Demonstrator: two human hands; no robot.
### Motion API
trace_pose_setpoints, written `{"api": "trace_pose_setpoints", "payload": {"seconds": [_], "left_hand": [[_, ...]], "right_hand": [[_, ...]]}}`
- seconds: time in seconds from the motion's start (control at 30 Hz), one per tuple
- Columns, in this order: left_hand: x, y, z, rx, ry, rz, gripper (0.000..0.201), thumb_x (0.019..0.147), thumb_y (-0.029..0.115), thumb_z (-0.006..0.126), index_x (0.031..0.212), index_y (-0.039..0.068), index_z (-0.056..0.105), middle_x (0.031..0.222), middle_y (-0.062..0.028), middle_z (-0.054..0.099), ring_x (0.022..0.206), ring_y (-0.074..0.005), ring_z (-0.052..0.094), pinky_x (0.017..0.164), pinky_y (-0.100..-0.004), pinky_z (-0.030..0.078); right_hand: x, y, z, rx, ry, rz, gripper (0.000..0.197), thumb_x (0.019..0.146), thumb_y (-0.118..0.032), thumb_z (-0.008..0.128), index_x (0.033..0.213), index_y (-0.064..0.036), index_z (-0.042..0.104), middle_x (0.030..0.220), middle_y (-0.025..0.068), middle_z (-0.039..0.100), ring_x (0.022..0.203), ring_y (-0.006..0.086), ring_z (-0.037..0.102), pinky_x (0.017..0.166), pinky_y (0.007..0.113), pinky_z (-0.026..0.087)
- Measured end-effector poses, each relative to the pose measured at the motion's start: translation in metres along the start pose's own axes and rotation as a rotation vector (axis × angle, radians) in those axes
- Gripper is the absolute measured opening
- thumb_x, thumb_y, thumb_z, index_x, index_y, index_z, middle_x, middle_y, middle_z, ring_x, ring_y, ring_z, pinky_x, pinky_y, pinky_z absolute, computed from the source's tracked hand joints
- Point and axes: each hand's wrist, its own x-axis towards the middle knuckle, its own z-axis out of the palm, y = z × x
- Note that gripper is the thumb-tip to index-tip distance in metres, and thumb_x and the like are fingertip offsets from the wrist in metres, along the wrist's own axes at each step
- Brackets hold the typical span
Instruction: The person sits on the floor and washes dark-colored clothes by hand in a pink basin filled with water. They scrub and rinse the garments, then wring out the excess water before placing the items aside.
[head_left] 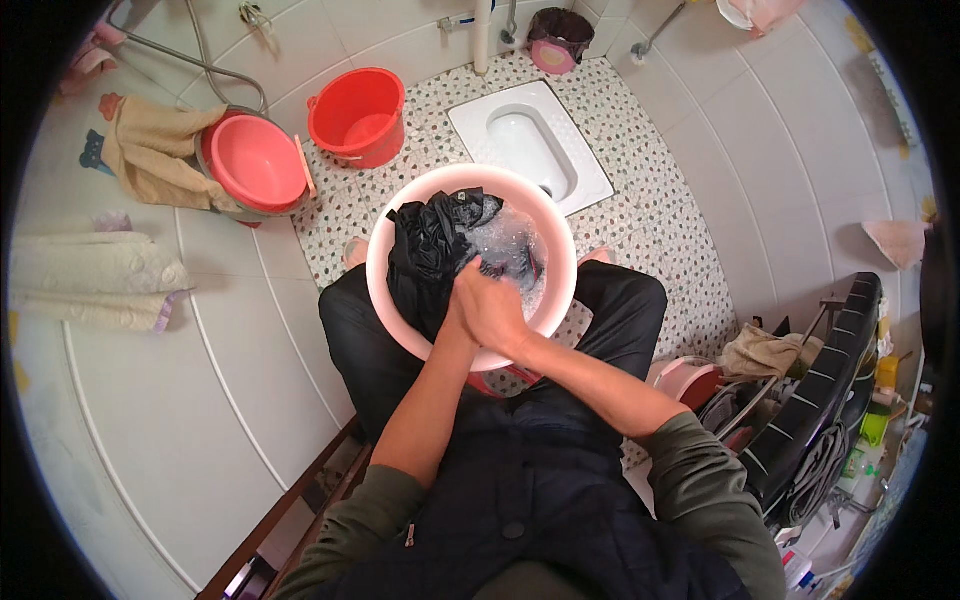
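Observation:
A pale pink basin (556,215) stands between my knees with foamy water (510,240) inside. Heaped over its left half is a wet black garment (425,255), partly under the suds. My right hand (492,308) is closed over the garment's edge near the basin's front, thumb and forefinger together. My left hand (460,318) presses against it from the left; its fingers are hidden behind the right hand and the cloth. A dark piece with a reddish edge (530,266) shows in the foam right of my hands.
A red bucket (365,125) stands beyond the basin at left, near a pink basin (258,160) by the wall. A white squat toilet (530,140) lies ahead, with a lined bin (558,45) behind. At right are a pink bucket (685,382) and a black padded board (815,390).

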Motion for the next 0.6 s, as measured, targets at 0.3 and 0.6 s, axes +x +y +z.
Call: {"api": "trace_pose_setpoints", "payload": {"seconds": [0.3, 0.6], "left_hand": [[0.025, 0.126, 0.015, -1.234, 0.397, -0.932, 0.032, 0.098, 0.028, 0.039, 0.124, 0.015, 0.051, 0.123, -0.0066, 0.057, 0.113, -0.0268, 0.053, 0.093, -0.0486, 0.044], [0.013, 0.040, -0.005, -1.205, -0.074, -0.314, 0.028, 0.097, 0.024, 0.040, 0.119, 0.012, 0.054, 0.119, -0.0077, 0.058, 0.110, -0.0251, 0.055, 0.092, -0.0396, 0.045]], "right_hand": [[0.081, 0.073, 0.019, -0.173, 0.150, 0.139, 0.024, 0.098, -0.025, 0.040, 0.091, -0.0039, 0.048, 0.066, 0.0267, 0.060, 0.065, 0.0466, 0.059, 0.064, 0.058, 0.043], [0.022, 0.012, 0.007, -0.010, 0.012, 0.001, 0.021, 0.096, -0.022, 0.043, 0.088, -0.0032, 0.050, 0.063, 0.0257, 0.058, 0.063, 0.0464, 0.059, 0.061, 0.056, 0.045]]}}
